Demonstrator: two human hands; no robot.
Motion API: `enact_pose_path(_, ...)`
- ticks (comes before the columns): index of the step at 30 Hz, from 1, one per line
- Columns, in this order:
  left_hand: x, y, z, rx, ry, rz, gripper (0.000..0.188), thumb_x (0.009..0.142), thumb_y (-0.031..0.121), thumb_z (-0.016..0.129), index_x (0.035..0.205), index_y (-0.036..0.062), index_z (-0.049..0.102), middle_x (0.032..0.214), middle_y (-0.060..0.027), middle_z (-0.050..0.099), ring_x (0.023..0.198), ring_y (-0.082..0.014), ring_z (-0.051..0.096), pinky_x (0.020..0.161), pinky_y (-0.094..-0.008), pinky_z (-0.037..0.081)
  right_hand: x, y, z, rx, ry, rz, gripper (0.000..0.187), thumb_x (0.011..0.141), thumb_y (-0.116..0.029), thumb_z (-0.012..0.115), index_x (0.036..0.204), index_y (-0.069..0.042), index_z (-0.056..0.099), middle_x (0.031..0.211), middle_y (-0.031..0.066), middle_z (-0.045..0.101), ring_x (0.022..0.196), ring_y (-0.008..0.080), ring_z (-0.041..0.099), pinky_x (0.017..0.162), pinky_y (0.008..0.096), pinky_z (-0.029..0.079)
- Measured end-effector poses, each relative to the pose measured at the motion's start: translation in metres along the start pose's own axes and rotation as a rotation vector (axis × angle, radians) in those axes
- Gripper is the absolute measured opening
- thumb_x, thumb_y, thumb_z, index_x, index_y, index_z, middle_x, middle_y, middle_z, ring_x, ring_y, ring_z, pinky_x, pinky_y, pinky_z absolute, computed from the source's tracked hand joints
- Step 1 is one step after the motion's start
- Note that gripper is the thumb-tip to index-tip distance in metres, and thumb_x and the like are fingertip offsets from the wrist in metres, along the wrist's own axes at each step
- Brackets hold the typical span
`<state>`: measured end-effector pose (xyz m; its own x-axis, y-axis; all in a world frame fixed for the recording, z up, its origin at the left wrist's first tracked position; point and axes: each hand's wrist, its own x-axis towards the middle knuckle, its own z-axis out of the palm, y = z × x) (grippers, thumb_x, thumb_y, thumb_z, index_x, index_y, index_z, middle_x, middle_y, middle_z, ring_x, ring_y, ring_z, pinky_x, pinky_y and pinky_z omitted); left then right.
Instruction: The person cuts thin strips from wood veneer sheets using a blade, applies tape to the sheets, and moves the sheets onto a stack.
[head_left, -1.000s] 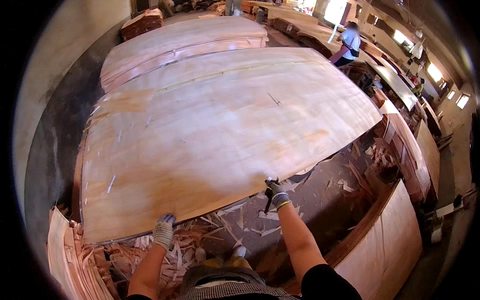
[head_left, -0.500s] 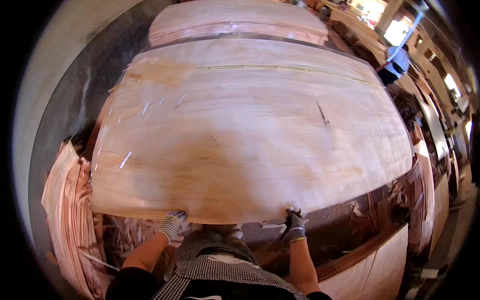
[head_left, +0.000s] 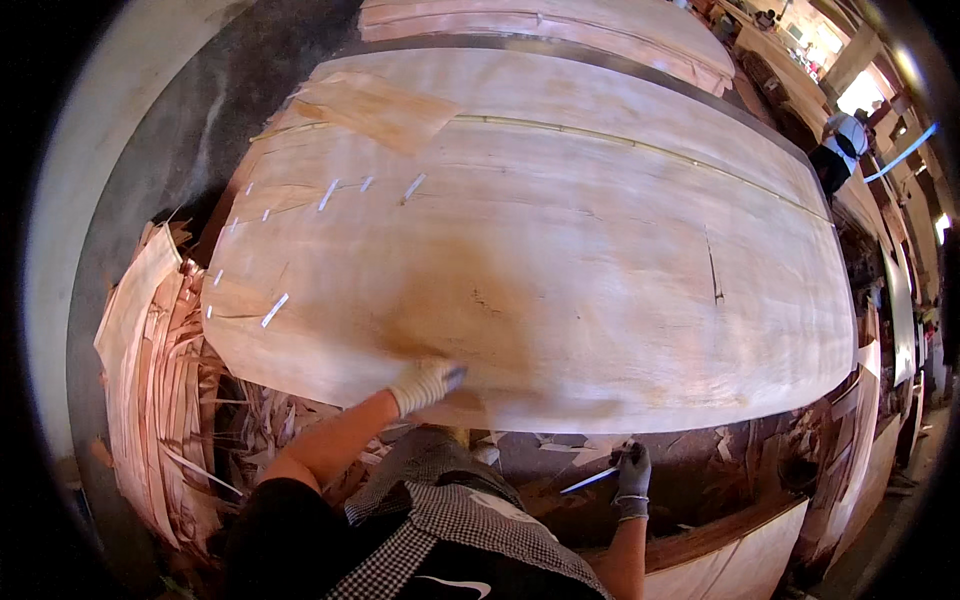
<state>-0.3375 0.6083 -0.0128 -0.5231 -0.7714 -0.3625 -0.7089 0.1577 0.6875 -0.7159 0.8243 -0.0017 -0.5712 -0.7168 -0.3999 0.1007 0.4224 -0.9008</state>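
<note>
— Resting on the big veneer sheet (head_left: 560,250), near its front edge, was the left hand (head_left: 425,383), wasn't it?

— Yes, gloved, fingers fairly flat on the pale, grainy wood, gripping nothing. The right hand (head_left: 632,478), in a dark glove, hung below the edge, closed round a thin blade-like tool (head_left: 590,481).

— How many sheets?

— One broad curved sheet on top, a second stack (head_left: 560,25) beyond. Several white tape strips (head_left: 275,309) crossed splits at the left. Thin veneer offcuts (head_left: 160,380) lay heaped beside.

veneer scrap pile (head_left: 160,400), far veneer stack (head_left: 560,25), perhaps a distant worker (head_left: 838,150)
</note>
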Motion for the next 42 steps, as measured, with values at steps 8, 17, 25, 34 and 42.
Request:
enact_pose_path(8, 0.192, 0.04, -0.116, 0.492, 0.643, 0.315, 0.048, 0.077, 0.026, 0.054, 0.12, 0.0066, 0.044, 0.131, -0.0141, 0.036, 0.12, -0.0334, 0.033, 0.1, -0.0462, 0.023, 0.07, -0.15, 0.108, -0.199, -0.233, 0.123, 0.008, 0.084, -0.01, 0.053, 0.088, -0.004, 0.056, 0.069, 0.0065, 0.062, 0.054, 0.011, 0.056, 0.043, 0.0227, 0.041)
enact_pose_path(17, 0.241, 0.034, -0.139, 0.643, 0.366, 0.039, 0.065, 0.073, 0.038, 0.057, 0.125, 0.0035, 0.039, 0.135, -0.0147, 0.031, 0.126, -0.0298, 0.025, 0.104, -0.0459, 0.016, 0.242, -0.212, 0.306, -0.333, -0.375, 0.098, 0.024, 0.081, -0.024, 0.053, 0.085, -0.001, 0.059, 0.069, 0.0122, 0.064, 0.055, 0.0202, 0.06, 0.044, 0.03, 0.042)
enact_pose_path(25, 0.284, 0.044, -0.105, 0.55, 0.396, 0.597, 0.045, 0.075, 0.024, 0.052, 0.115, 0.0025, 0.05, 0.124, -0.0147, 0.046, 0.119, -0.0269, 0.039, 0.102, -0.0402, 0.025, 0.272, -0.182, 0.33, -0.76, -0.238, -0.292, 0.028, 0.073, -0.03, 0.058, 0.076, -0.003, 0.062, 0.071, 0.02, 0.06, 0.069, 0.0345, 0.06, 0.061, 0.04, 0.047)
enact_pose_path(34, 0.331, -0.04, -0.257, 0.364, 0.826, -0.111, 0.084, 0.073, 0.045, 0.059, 0.131, -0.0047, 0.023, 0.136, -0.0279, 0.021, 0.128, -0.0373, 0.017, 0.105, -0.0451, 0.012, 0.214, -0.216, 0.224, -0.212, -0.197, 0.066, 0.007, 0.081, -0.002, 0.052, 0.086, 0.002, 0.055, 0.069, 0.0102, 0.061, 0.053, 0.0149, 0.058, 0.043, 0.0245, 0.046)
enact_pose_path(42, 0.332, -0.067, -0.279, 0.714, 0.479, -0.263, 0.059, 0.076, 0.04, 0.055, 0.12, 0.0027, 0.046, 0.12, -0.0176, 0.049, 0.114, -0.0307, 0.044, 0.102, -0.0464, 0.021, 0.113, -0.172, 0.161, -0.058, -0.116, 0.261, 0.011, 0.081, -0.007, 0.057, 0.088, 0.001, 0.057, 0.07, 0.0066, 0.061, 0.054, 0.0095, 0.054, 0.047, 0.0223, 0.045)
